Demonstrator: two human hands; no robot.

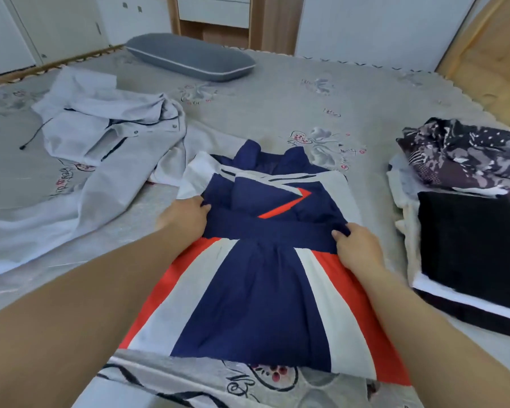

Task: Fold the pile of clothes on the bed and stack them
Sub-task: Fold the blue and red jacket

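Note:
A navy, white and red dress lies flat on the bed in front of me, skirt toward me. Its sleeves are folded in over the chest. My left hand pinches the dress at the left end of its navy waistband. My right hand pinches the right end of the same band. A pale grey hooded jacket lies spread and unfolded to the left. At the right edge a folded black garment sits on a stack, with a dark floral garment crumpled behind it.
A grey pillow lies at the far side of the bed. White cupboards and a wooden shelf unit stand behind it. Wooden flooring shows at the far right.

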